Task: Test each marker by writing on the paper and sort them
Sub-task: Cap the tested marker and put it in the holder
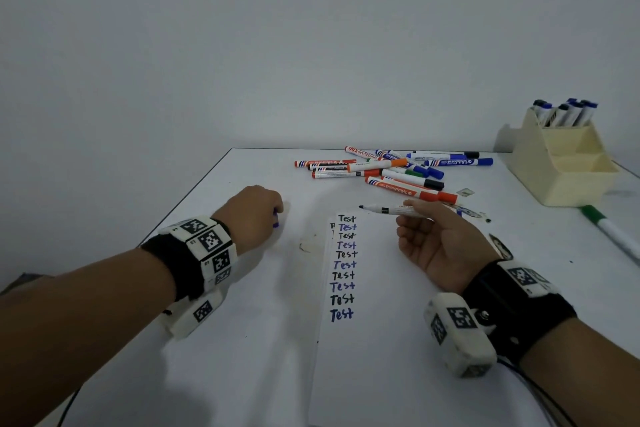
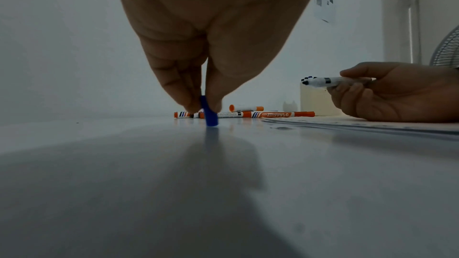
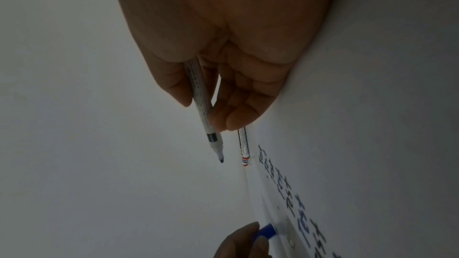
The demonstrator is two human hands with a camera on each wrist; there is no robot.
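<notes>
The left hand [image 1: 254, 215] pinches a small blue plastic cap [image 2: 209, 112] upright on the white bench [image 1: 242, 340]; the right hand [image 1: 440, 246] grips an uncapped white marker [image 1: 391, 210] above the lettered paper [image 1: 363, 340]

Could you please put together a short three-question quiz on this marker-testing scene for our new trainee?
1. True or false: the marker in the right hand is uncapped.
2. What does the left hand pinch? A) a blue cap B) an orange marker C) a corner of the paper
3. Fill in: the word written again and again down the paper is ____.

Key:
1. True; its dark tip is bare and points left, above the top of the paper.
2. A; the cap stands end-down at the table.
3. Test, in alternating black and blue lines.
</notes>
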